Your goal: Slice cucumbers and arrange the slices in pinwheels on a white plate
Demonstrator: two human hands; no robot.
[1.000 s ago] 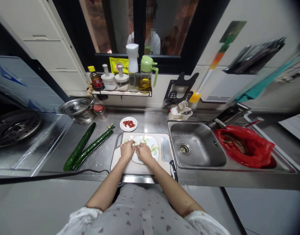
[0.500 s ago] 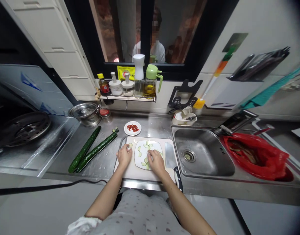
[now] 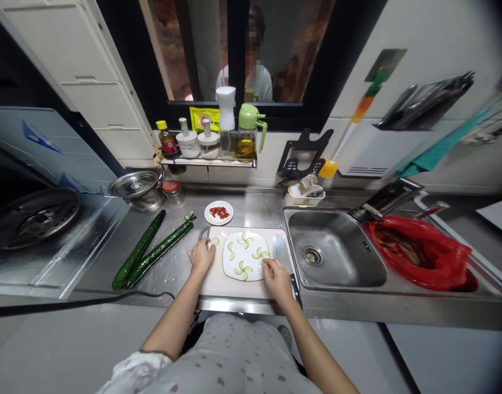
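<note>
A square white plate [image 3: 234, 268] lies on a pale cutting board [image 3: 218, 287]. Thin cucumber slices [image 3: 243, 270] form small pinwheels on it, with a curved pair at its left side. My right hand [image 3: 279, 278] is at the plate's right edge, thumb and fingertips pinched at a cucumber slice of the right-hand pinwheel [image 3: 259, 254]. My left hand [image 3: 202, 256] rests at the board's left side, fingers apart, beside a few loose cucumber slices [image 3: 214, 241]. A knife [image 3: 280, 247] lies along the board's right side, partly hidden behind my right hand.
Two whole cucumbers [image 3: 158, 254] lie left of the board. Behind it stands a small plate [image 3: 208, 216] of chopped red pieces. On the right are the sink [image 3: 337, 251] and a red plastic bag [image 3: 423, 254]. A lidded pot [image 3: 142, 191] and seasoning shelf [image 3: 210, 162] stand behind.
My right hand has moved from over the middle of the plate to its right edge, uncovering the right pinwheel. My left hand stays by the loose slices. The view has shifted slightly.
</note>
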